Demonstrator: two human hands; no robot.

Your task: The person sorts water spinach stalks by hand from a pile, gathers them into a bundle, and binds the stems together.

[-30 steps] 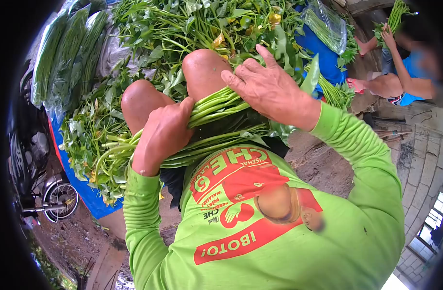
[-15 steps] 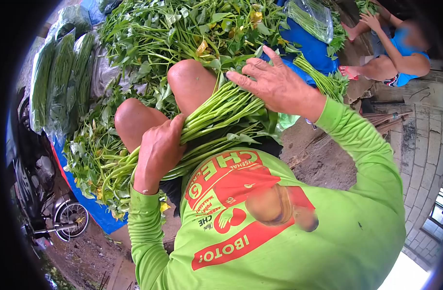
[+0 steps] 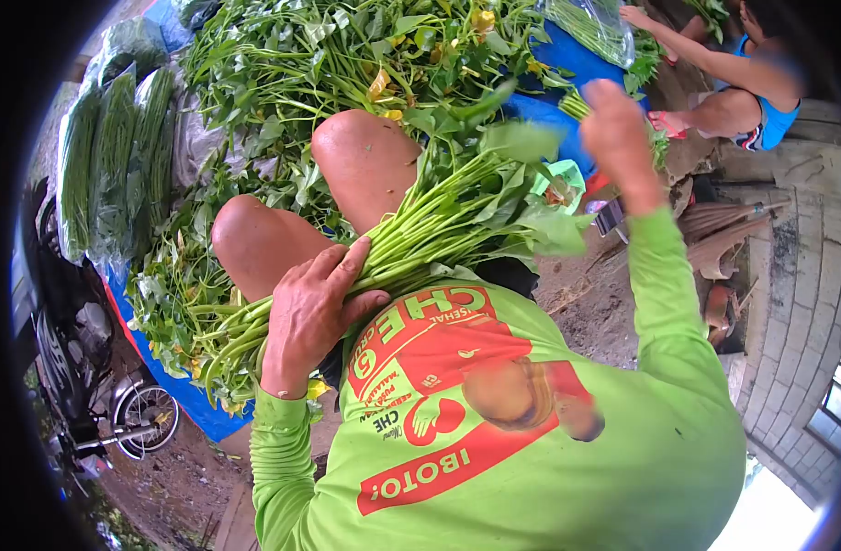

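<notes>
My left hand (image 3: 315, 308) is closed around a thick bunch of leafy green stems (image 3: 439, 216) held across my lap. The bunch's leaves fan out to the right, and its cut ends stick out at the left below my wrist. Away to the upper right, my right hand (image 3: 620, 142) is raised above the ground and smeared by motion, so its fingers cannot be made out. Close behind it lies a tied bundle of stems (image 3: 575, 104) on a blue sheet, partly covered by the hand.
A big heap of loose greens (image 3: 347, 55) spreads beyond my knees. Plastic-wrapped bundles (image 3: 117, 165) lie at the left, and another bagged bundle (image 3: 590, 32) at the top. A motorcycle wheel (image 3: 145, 418) is at lower left. Another person (image 3: 756, 92) sits at upper right.
My right hand has left the leafy end of the bunch and swung up and right. My left hand still grips the stems, which now lie lower. The other person's arm has reached further out.
</notes>
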